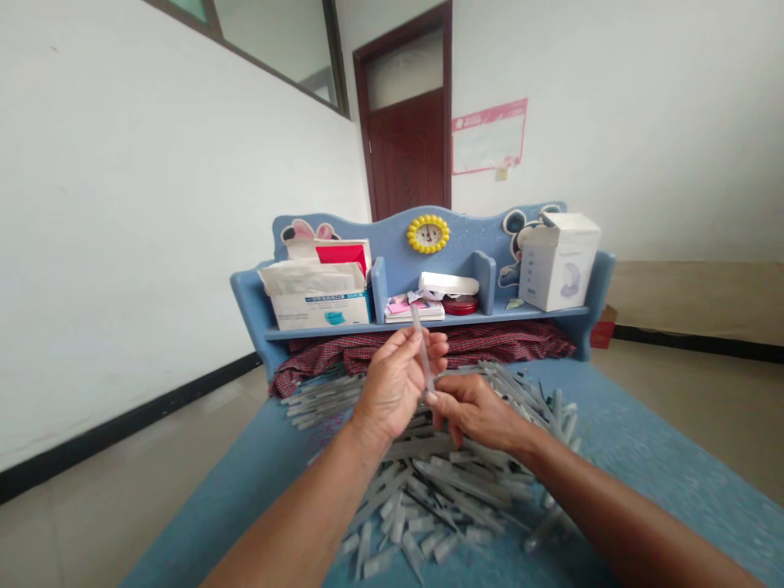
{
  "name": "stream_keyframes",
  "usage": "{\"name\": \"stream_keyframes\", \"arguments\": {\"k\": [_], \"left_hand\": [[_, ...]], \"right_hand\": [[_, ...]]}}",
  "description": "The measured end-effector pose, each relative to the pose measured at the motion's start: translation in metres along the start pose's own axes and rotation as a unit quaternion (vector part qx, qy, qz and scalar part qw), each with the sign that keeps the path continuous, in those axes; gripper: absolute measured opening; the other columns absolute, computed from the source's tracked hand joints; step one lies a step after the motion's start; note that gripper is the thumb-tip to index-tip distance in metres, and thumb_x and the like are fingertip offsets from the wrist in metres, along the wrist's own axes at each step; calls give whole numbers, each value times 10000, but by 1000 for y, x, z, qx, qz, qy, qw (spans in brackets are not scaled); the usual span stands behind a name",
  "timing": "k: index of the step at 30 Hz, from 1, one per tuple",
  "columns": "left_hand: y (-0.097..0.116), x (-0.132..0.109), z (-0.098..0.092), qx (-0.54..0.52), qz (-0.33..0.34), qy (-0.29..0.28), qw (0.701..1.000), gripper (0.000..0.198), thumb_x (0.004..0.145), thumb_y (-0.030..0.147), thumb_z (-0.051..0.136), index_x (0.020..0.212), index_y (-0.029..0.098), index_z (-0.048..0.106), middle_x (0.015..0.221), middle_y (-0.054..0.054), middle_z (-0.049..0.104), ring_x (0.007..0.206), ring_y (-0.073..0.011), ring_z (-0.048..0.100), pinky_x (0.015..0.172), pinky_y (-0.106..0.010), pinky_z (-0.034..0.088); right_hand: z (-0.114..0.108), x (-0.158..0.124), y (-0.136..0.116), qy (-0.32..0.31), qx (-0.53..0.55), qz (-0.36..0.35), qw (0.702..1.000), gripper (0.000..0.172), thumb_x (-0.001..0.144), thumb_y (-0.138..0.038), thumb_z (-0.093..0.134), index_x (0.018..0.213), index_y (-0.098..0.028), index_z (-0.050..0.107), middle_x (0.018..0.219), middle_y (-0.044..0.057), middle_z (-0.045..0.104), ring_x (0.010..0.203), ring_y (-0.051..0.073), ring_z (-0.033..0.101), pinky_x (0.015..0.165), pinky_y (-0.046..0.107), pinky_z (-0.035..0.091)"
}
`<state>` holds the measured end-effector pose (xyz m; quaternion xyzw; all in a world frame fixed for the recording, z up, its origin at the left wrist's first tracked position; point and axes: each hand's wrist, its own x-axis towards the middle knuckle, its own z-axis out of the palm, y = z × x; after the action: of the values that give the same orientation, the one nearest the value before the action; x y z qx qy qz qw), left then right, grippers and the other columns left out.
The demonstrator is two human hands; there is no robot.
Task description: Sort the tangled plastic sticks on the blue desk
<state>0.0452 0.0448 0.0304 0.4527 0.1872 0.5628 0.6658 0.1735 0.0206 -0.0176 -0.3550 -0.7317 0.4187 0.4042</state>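
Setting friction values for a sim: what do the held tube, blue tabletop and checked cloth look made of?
Held tube: probably plastic, smooth; it looks pale and translucent.
Blue tabletop: perhaps painted wood or laminate, low sheen; pale mottling, core hidden.
Checked cloth: likely woven fabric, matte; soft bunched folds, fibre unclear.

Open strips of mottled blue tabletop point(661, 465) flank a loose heap of translucent grey plastic tubes point(459, 482), which blocks low passage under the left hand point(398, 376) and right hand point(478, 408). Behind, bunched red-checked cloth point(508, 341) and a blue scalloped-back shelf point(465, 245) bar forward reach.
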Motion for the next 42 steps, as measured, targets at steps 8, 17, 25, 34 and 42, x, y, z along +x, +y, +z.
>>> {"name": "stream_keyframes", "arguments": {"k": [8,17,25,34,42], "left_hand": [[1,32,3,103,65,96,988,156,814,241,480,692,152,440,592,29,480,370,-9,346,343,-120,260],[26,32,-30,417,95,35,903,160,713,302,549,647,160,514,500,50,503,347,-45,379,353,-162,234],[-19,5,-50,681,39,-67,728,106,600,273,644,592,167,638,601,1,612,592,-136,529,555,-230,346],[33,9,-123,823,-33,-6,567,116,730,183,542,676,169,645,670,-31,627,700,-169,579,617,-256,379],[21,2,-153,885,-145,-17,442,256,845,308,517,1050,159,552,1046,-61,578,916,-178,573,774,-368,481]], "right_hand": [[24,4,-17,34,195,95,976,419,788,-564,432,610,-186,409,439,-37,546,247,66,425,259,158,194],[-5,-13,-11,109,-348,75,928,376,819,-446,432,576,-177,530,579,21,596,554,122,542,477,209,303],[-74,12,46,109,-521,245,811,348,772,-425,456,719,-162,676,769,157,669,727,255,621,534,277,336],[-81,7,69,157,-470,208,843,408,797,-486,380,706,-216,671,678,78,649,663,196,588,534,256,318],[-82,1,81,210,-429,134,868,400,788,-471,401,586,-183,590,530,16,550,524,137,479,501,230,289]]}}
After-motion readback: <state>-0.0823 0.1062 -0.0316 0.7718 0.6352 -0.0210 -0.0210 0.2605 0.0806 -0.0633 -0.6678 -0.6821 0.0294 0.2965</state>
